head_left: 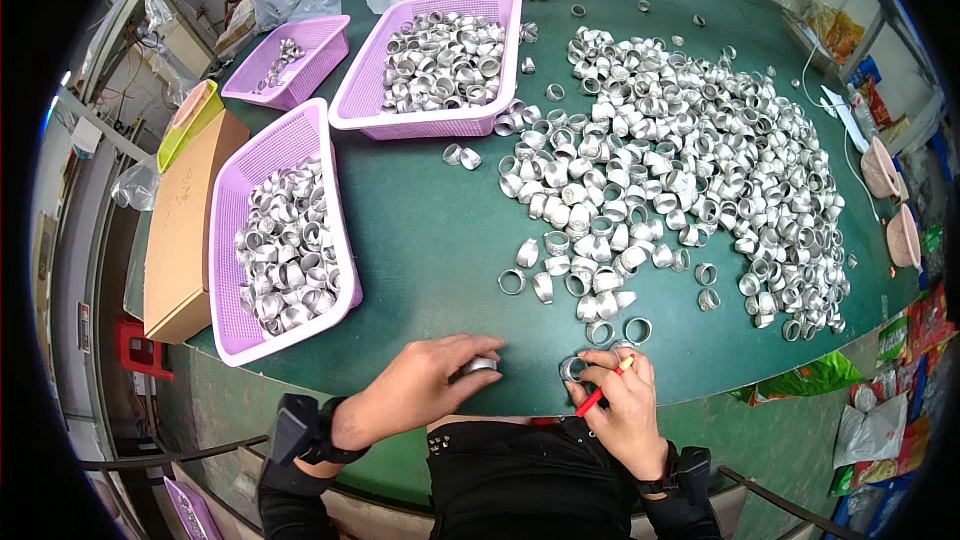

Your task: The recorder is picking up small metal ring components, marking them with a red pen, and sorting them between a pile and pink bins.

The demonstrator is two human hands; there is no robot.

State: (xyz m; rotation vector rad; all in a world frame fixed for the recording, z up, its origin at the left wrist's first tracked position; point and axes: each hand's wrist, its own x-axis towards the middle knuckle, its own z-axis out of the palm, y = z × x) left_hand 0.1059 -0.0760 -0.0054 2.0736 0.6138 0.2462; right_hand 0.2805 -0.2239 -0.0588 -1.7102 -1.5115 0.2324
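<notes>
While right hand [628, 412] grips red pen [591, 402] | axis diagonal | yellow end upper-right

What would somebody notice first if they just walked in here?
Probably the big heap of silvery metal rings spread over the right side of the green table. Three purple baskets on its left side also stand out. At the near edge, the right hand grips a red pen-like tool.
</notes>
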